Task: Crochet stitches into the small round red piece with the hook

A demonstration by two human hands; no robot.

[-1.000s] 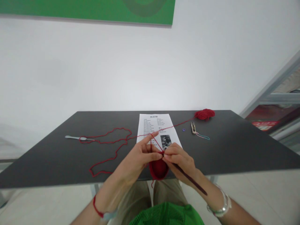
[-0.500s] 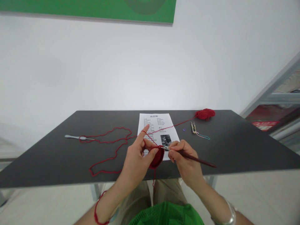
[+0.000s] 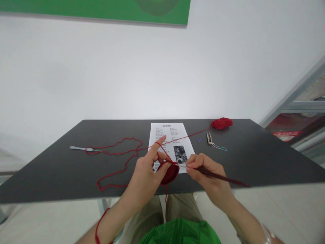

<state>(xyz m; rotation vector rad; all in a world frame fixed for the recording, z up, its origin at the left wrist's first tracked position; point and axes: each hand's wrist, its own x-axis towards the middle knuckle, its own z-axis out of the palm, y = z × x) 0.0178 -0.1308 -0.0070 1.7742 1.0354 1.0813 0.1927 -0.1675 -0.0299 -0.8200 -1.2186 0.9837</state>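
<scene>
Over the dark bench (image 3: 50, 176), just above a printed sheet (image 3: 165, 134), the left hand (image 3: 144, 176) clamps a red crocheted piece (image 3: 170, 174), with red yarn (image 3: 193, 134) running over a raised finger, while the right hand (image 3: 208, 169) clamps a dark hook (image 3: 223, 178) beside it.

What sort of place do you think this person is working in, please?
Likely a craft workspace or class: a dark table holds a printed pattern sheet, a red yarn ball and thread snips.
</scene>
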